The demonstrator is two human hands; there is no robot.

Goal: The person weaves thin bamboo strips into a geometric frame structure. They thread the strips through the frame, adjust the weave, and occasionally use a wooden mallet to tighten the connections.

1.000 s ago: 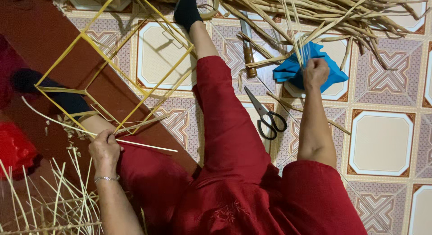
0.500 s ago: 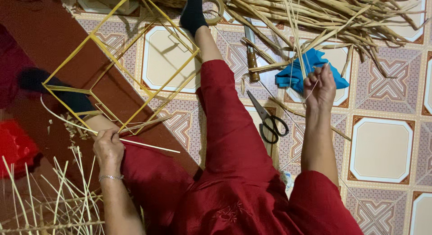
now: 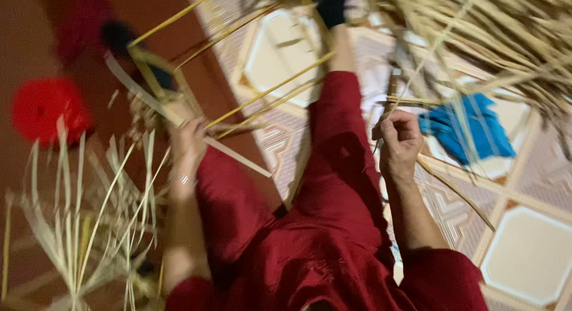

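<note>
While right hand (image 3: 398, 143), off blue cloth (image 3: 471, 132) now, clenches thin strip (image 3: 456, 192), left hand (image 3: 187, 150) still grips flat strip (image 3: 179, 117).

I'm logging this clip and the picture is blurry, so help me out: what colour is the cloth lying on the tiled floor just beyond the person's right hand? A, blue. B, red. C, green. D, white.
A: the crumpled cloth on the tiled floor just past the right hand is plainly bright blue, lying under the pile of pale strips.
</note>
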